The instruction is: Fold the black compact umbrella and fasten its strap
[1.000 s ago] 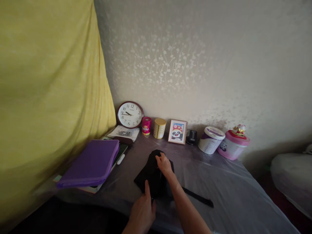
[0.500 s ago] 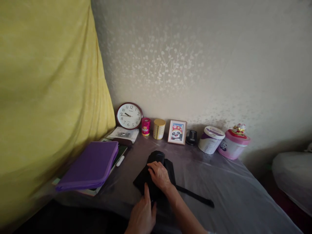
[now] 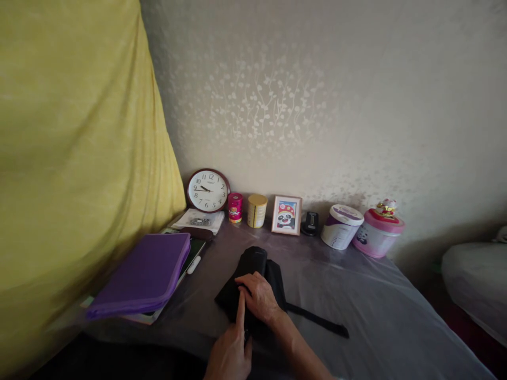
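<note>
A black cloth bag [image 3: 255,264] lies on the grey-covered table [image 3: 356,295], its black strap [image 3: 317,320] trailing to the right. My right hand [image 3: 259,296] lies flat on the middle of the bag, fingers spread and pressing it down. My left hand [image 3: 231,351] is at the bag's near edge with its forefinger stretched out on the cloth; its other fingers are curled and partly hidden.
A purple zip folder [image 3: 144,274] lies left on books, with a white pen [image 3: 194,265] beside it. Along the wall stand a clock [image 3: 208,190], a pink tin [image 3: 235,207], a yellow tin [image 3: 257,210], a framed picture [image 3: 286,215], a white tub [image 3: 340,227] and a pink tub [image 3: 377,234]. A yellow curtain [image 3: 75,158] hangs left.
My right hand has slid from the bag's far end back toward me to its middle. The left hand's forefinger has stayed on the near edge.
</note>
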Motion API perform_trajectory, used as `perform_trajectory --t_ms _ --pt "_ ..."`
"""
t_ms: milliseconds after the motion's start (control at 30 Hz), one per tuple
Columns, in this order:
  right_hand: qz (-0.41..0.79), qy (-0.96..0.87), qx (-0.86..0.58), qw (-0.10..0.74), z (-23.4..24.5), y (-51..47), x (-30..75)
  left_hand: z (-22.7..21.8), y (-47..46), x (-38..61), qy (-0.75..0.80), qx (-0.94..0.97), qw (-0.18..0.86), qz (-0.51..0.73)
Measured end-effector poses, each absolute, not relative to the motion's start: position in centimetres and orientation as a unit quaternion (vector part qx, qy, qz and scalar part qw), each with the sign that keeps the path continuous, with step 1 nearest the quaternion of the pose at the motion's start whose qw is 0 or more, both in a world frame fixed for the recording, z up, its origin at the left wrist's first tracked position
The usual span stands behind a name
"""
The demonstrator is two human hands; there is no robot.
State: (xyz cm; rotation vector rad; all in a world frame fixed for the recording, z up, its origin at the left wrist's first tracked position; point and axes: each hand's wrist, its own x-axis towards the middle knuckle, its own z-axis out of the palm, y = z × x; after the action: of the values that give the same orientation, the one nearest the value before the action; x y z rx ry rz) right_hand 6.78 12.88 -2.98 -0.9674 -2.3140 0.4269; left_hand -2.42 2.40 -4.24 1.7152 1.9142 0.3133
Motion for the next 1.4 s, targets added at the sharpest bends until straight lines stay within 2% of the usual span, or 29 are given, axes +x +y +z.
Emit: perform_trajectory --t_ms 167,267,467,633,733,1067,1200,1400 --pt "0.233 -0.862 -0.308 0.329 -2.5 11.4 8.1 -4.8 2.6 -2.7 0.703 0.635 0.293 0.13" --pt "0.189 -0.865 -0.305 0.351 -3.1 12.2 8.6 -4.8 2.6 -2.6 0.702 0.633 0.301 0.124" --pt "0.107 -0.856 -0.385 0.327 -5.0 19.0 8.2 -5.0 2.9 -2.5 0.715 0.622 0.3 0.107" --pt "0.221 -0.717 -0.533 0.391 -5.1 23.0 10.4 -4.8 2.8 -2.8 0.705 0.622 0.315 0.133" --pt "0.251 -0.652 -0.587 0.408 -5.9 22.6 13.4 -4.9 2.7 -3.0 0.703 0.622 0.314 0.142" --pt "0.428 -0.529 -0.618 0.395 -7.3 19.2 16.5 -4.6 2.6 -3.9 0.699 0.587 0.363 0.188" --pt "0.437 -0.518 -0.621 0.394 -6.9 18.7 15.6 -3.9 2.4 -3.9 0.683 0.554 0.432 0.2" --pt "0.362 -0.552 -0.639 0.395 -6.8 18.8 14.3 -4.1 2.3 -3.9 0.677 0.532 0.454 0.227"
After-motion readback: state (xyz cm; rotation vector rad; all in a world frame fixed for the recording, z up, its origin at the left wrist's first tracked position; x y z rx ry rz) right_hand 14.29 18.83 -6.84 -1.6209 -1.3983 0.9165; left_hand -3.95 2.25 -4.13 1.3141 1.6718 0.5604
